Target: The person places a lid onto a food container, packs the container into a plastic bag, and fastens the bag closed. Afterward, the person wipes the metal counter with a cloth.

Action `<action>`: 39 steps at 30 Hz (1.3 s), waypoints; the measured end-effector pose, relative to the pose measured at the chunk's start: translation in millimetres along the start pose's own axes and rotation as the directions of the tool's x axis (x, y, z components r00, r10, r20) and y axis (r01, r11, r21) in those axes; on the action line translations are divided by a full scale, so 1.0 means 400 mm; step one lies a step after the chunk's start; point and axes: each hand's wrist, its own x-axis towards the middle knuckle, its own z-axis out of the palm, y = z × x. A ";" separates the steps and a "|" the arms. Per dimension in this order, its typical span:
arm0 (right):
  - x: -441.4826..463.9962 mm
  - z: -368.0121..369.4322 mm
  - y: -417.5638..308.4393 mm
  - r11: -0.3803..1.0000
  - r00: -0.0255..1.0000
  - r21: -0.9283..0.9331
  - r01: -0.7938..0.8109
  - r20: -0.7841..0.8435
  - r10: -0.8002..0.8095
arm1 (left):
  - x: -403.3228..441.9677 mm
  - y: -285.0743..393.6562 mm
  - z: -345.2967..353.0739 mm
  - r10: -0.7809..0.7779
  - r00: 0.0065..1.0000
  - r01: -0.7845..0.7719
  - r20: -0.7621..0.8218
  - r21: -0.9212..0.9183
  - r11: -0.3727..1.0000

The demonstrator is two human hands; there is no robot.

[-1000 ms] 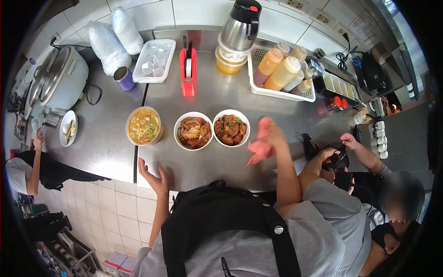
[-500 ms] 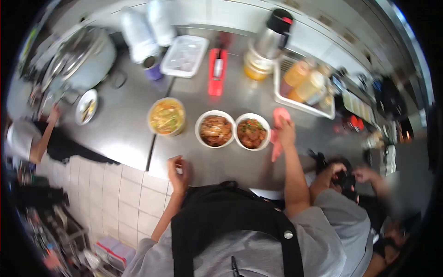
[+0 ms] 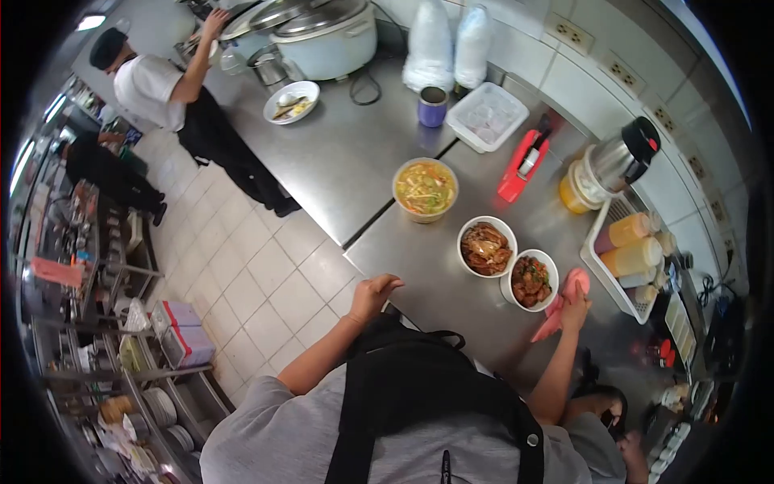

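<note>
My right hand [image 3: 574,313] grips a pink cloth [image 3: 551,321] on the steel counter, just right of a white bowl [image 3: 513,297] of dark, glazed meat pieces with green bits. Touching that bowl, a second white bowl [image 3: 463,256] holds browned, sliced meat. Farther left stands a clear round tub [image 3: 426,216] of noodle-like strips and vegetables in yellowish broth. My left hand [image 3: 374,297] hovers by the counter's front edge, fingers curled together, with nothing visible in it; its palm side is hidden.
Behind the bowls are a red-handled tool [image 3: 516,176], a lidded plastic box [image 3: 488,117], a purple cup [image 3: 432,108] and a thermos [image 3: 627,157]. A white basket [image 3: 598,262] holds sauce bottles. A co-worker [image 3: 165,93] stands left by large cookers [image 3: 326,52]; another person is close at right.
My view has swung left, so the counter things appear farther right and tilted. My right hand stays on the pink cloth. The co-worker at left now has an arm raised toward the cookers.
</note>
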 end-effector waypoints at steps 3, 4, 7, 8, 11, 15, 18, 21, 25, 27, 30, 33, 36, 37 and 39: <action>0.012 -0.009 -0.010 0.999 0.999 -0.033 -0.028 0.034 0.029 | -0.019 0.013 -0.009 0.094 0.995 -0.095 0.016 0.084 0.992; 0.015 -0.013 -0.016 0.996 0.996 -0.058 -0.074 0.052 0.077 | -0.025 0.028 -0.012 0.087 0.996 -0.086 -0.005 0.096 0.992; 0.006 -0.018 -0.032 0.991 0.991 -0.066 -0.117 0.052 0.120 | -0.043 0.041 -0.001 0.105 0.992 -0.102 -0.065 0.039 0.994; -0.005 -0.039 -0.060 0.992 0.992 -0.059 -0.113 0.055 0.116 | -0.053 0.031 0.006 0.106 0.992 -0.103 -0.070 0.046 0.994; -0.025 -0.073 -0.104 0.976 0.976 -0.131 -0.172 0.111 0.187 | -0.065 0.023 0.010 0.077 0.996 -0.076 -0.050 0.019 0.997; -0.020 -0.050 -0.046 0.992 0.973 -0.049 -0.114 0.198 0.121 | -0.062 0.048 0.028 0.122 0.982 -0.140 -0.144 -0.123 0.982; -0.079 -0.107 -0.110 0.982 0.975 -0.047 -0.184 0.120 0.188 | -0.050 0.017 0.047 0.080 0.987 -0.100 -0.140 -0.146 0.984; -0.070 -0.146 -0.093 0.943 0.898 -0.284 -0.175 0.346 0.271 | -0.022 0.019 0.051 0.146 0.984 -0.154 -0.098 -0.078 0.985; -0.103 -0.117 -0.101 0.973 0.948 -0.231 0.014 0.311 0.061 | 0.026 0.013 0.055 0.165 0.979 -0.181 -0.118 -0.140 0.973; -0.139 -0.090 -0.134 0.946 0.959 -0.305 0.108 0.281 -0.019 | 0.054 0.010 0.046 0.167 0.979 -0.182 -0.121 -0.127 0.975; -0.176 -0.069 -0.159 0.974 0.966 -0.221 0.050 0.257 0.009 | 0.103 0.011 0.044 0.038 0.974 -0.098 -0.225 -0.260 0.961; -0.209 -0.062 -0.187 0.956 0.971 -0.287 0.056 0.237 0.014 | 0.179 -0.011 0.043 -0.229 0.952 0.103 -0.205 -0.490 0.866; -0.205 -0.110 -0.189 0.954 0.951 -0.285 0.092 0.308 0.000 | 0.272 -0.060 0.040 -0.328 0.935 0.201 -0.135 -0.558 0.805; -0.204 -0.128 -0.191 0.958 0.934 -0.267 0.105 0.358 -0.003 | 0.301 -0.067 0.038 -0.327 0.939 0.213 -0.105 -0.569 0.794; -0.212 -0.145 -0.187 0.963 0.916 -0.249 0.106 0.400 0.003 | 0.348 -0.059 0.028 -0.319 0.945 0.224 -0.065 -0.580 0.783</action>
